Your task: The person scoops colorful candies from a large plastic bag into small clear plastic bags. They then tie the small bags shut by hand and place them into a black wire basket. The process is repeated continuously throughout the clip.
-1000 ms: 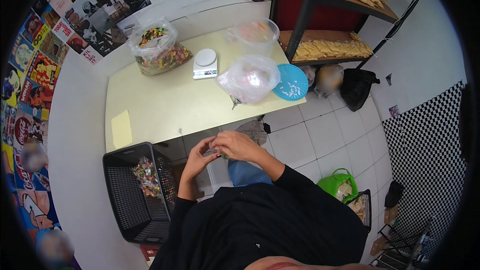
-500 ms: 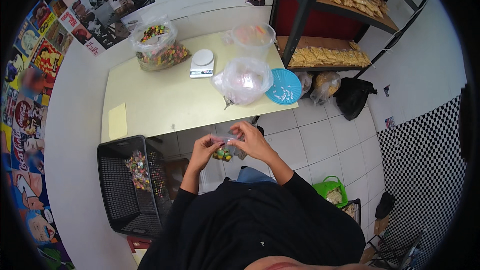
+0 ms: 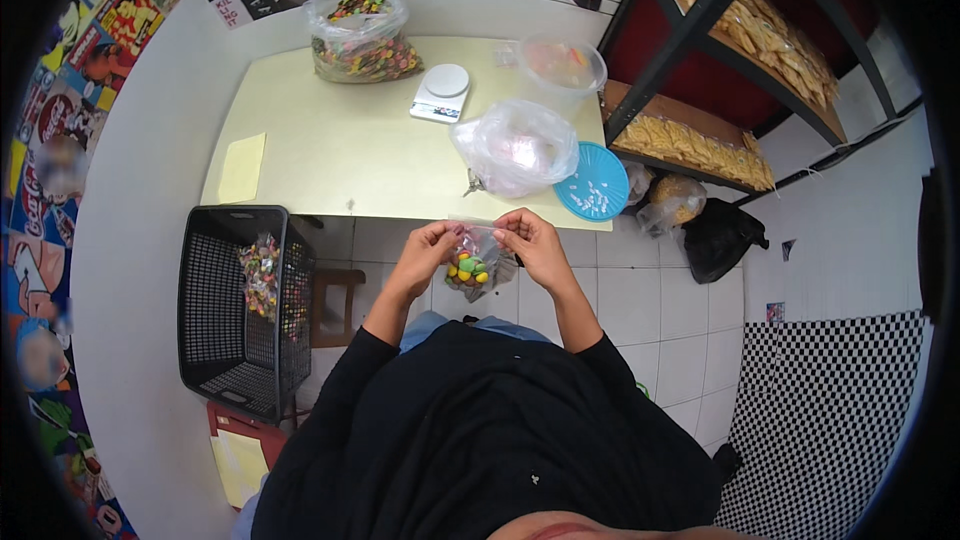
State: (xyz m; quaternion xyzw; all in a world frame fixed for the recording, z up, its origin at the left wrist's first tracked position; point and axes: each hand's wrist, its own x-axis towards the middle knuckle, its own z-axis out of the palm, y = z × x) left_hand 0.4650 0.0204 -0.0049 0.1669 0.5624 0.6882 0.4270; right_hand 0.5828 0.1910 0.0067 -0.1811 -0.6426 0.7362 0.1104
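Observation:
Between my two hands hangs a small clear plastic bag (image 3: 470, 262) with several green, yellow and brown candies at its bottom. My left hand (image 3: 432, 250) pinches the bag's upper left corner. The upper right corner is held by my right hand (image 3: 530, 245), thumb and fingers pressed together. The bag is upright, just off the front edge of the pale yellow table (image 3: 340, 155), with its top stretched flat. Whether its mouth is sealed I cannot make out.
On the table stand a large bag of colourful candies (image 3: 365, 45), a white scale (image 3: 441, 93), a clear plastic bag (image 3: 520, 145), a clear tub (image 3: 562, 65) and a blue lid (image 3: 592, 182) with small white bits. A black crate (image 3: 285, 380) holding filled bags stands at left. Shelves (image 3: 690, 140) hold packed snacks at right.
My right hand has moved from over the bag to its upper right corner. The bag now hangs stretched between both hands. The whole view has shifted and turned slightly.

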